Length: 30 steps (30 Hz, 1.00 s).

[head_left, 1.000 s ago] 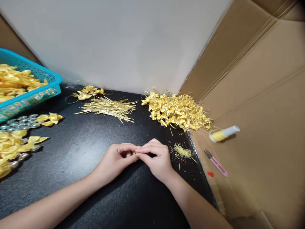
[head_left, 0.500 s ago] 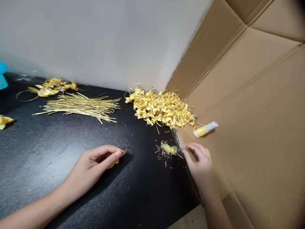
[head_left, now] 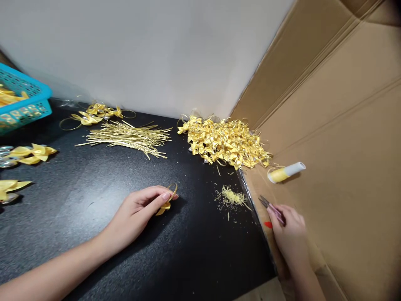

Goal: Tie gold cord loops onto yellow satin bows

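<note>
Over the black table, my left hand point(head_left: 147, 205) pinches a gold ribbon bow point(head_left: 164, 207) with a loop of gold wire standing up from it; the fingers hide part of the bow. Off the table's right edge, above the cardboard, my right hand point(head_left: 290, 225) is closed around small thread snips point(head_left: 273, 210) with dark blades pointing up and left. A little heap of yellow thread scraps point(head_left: 232, 195) lies between the two hands, nearer the right one.
Finished-looking bows form a large pile point(head_left: 227, 142) at the back. Gold wire strips point(head_left: 128, 137) lie left of it. A blue basket point(head_left: 40, 94) of ribbon pieces stands far left, with silver-and-gold pieces point(head_left: 34, 154) before it. A thread spool point(head_left: 286, 172) rests against the cardboard point(head_left: 351, 167).
My right hand, at the table's right edge before, now shows the snips in its grip. The view has swung left, bringing the basket and more pieces in. My left hand keeps the bow.
</note>
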Each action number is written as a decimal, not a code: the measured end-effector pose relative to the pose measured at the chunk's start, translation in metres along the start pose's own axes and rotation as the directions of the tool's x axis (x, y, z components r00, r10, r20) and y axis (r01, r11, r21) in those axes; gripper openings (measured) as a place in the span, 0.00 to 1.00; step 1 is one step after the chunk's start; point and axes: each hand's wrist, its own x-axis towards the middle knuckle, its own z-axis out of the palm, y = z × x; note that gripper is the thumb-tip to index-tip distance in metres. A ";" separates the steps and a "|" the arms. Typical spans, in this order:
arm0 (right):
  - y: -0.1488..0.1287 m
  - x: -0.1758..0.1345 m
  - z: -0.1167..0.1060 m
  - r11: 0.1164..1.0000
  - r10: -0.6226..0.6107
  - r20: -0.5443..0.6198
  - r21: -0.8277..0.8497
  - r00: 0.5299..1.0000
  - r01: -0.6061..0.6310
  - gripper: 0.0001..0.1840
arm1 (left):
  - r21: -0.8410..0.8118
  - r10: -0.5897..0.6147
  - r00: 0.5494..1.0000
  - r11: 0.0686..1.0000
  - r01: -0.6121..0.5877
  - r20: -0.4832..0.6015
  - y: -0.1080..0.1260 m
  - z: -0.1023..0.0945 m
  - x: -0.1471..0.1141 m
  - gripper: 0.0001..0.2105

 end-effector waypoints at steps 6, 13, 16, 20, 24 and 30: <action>0.002 0.007 0.000 0.997 0.077 0.002 0.024 0.997 -0.077 0.33 | -0.082 -0.057 0.998 0.995 0.054 -0.035 0.000 0.000 0.001 0.20; -0.097 0.025 -0.018 0.931 -0.158 0.090 0.346 0.983 0.117 0.19 | -0.288 -0.186 0.982 0.943 0.166 -0.043 -0.003 -0.001 0.005 0.21; -0.154 0.031 -0.016 0.782 -0.511 0.171 0.498 0.842 0.374 0.12 | -0.309 -0.225 0.974 0.929 0.205 -0.031 -0.003 -0.003 0.007 0.21; -0.187 0.041 -0.006 0.724 -0.652 0.190 0.442 0.734 0.529 0.10 | -0.307 -0.223 0.975 0.927 0.214 0.006 -0.002 -0.005 0.008 0.21; -0.190 0.048 0.000 0.692 -0.706 0.184 0.383 0.684 0.611 0.13 | -0.308 -0.251 0.967 0.918 0.249 0.032 -0.001 -0.007 0.010 0.21; -0.191 0.052 0.001 0.655 -0.739 0.159 0.396 0.655 0.644 0.19 | -0.327 -0.263 0.963 0.907 0.267 0.059 -0.002 -0.008 0.011 0.20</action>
